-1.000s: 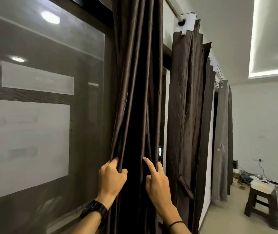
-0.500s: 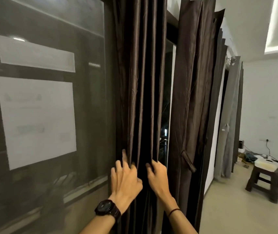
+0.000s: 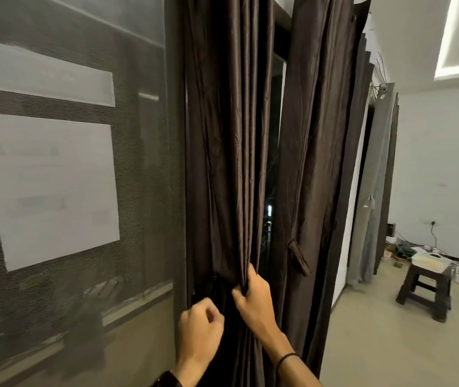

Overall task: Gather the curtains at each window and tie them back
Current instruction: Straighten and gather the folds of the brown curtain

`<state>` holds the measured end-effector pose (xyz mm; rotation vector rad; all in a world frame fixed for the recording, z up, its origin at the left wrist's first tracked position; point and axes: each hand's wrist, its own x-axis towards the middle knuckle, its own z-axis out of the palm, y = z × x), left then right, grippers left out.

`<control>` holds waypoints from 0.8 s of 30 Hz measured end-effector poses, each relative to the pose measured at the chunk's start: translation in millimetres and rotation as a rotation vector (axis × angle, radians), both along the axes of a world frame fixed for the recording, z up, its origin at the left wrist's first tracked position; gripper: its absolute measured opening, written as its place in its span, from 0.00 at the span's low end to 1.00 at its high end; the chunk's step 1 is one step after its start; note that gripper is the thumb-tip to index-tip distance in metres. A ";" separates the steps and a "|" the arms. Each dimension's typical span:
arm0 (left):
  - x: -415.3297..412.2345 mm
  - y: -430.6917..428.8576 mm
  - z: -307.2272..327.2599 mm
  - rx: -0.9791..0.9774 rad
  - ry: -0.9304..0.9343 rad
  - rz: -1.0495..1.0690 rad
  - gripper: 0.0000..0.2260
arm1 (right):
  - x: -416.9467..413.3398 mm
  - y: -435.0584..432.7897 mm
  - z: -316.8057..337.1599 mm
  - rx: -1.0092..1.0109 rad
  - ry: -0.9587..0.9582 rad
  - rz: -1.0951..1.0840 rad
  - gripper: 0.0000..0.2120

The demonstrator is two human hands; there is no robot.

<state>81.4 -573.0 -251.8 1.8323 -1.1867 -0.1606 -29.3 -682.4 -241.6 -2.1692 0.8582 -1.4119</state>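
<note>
Both hands work low on the dark brown curtain (image 3: 231, 163) beside the mesh window screen (image 3: 83, 191): right hand (image 3: 253, 296) clutches bunched pleats, left hand (image 3: 200, 328) is fisted just left, contents unclear. Soft, slippery fabric; best gripped around the whole bundle.

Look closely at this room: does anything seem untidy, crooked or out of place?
Yes. Loose cables sprawl over the floor by the far wall behind the stool, and the next curtain's tie-back strap dangles unfastened.
</note>
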 end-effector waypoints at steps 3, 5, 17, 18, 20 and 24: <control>4.7 -3.9 7.0 -0.103 0.158 0.088 0.09 | 1.9 1.6 -7.8 0.020 0.034 -0.015 0.24; 6.1 -10.5 9.8 -0.176 0.239 0.109 0.08 | 4.5 2.5 -11.0 0.013 0.057 -0.028 0.27; -9.0 -24.5 46.1 -0.260 0.580 -0.250 0.39 | 19.0 34.6 -21.5 -0.066 0.302 0.144 0.34; -7.6 -27.8 49.1 -0.258 0.536 -0.213 0.38 | 20.3 36.4 -22.0 -0.107 0.347 0.180 0.36; -3.0 -31.7 55.0 -0.272 0.548 -0.147 0.28 | 17.6 39.1 -23.4 -0.110 0.364 0.256 0.40; 10.5 -32.3 62.5 -0.264 0.504 -0.104 0.07 | -0.3 41.6 -25.3 0.062 0.074 0.445 0.34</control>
